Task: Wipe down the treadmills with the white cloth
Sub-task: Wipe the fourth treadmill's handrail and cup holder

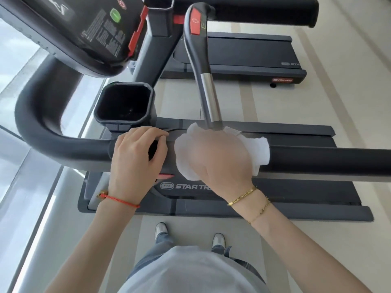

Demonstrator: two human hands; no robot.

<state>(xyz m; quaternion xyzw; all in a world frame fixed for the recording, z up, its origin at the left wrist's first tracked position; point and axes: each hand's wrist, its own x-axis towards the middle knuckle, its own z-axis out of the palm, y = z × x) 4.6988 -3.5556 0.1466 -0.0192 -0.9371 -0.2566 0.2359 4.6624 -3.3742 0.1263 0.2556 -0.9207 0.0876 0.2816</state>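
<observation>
From the head view, the right hand (220,157) curls over a crumpled white cloth (259,154), pressing it around the thick black padded handrail (328,158) of the near dark grey treadmill (296,199). The left hand (135,155) grips the same rail just beside it. To the right the rail runs bare to the frame edge. A second treadmill (249,53) stands beyond, pale floor between.
</observation>
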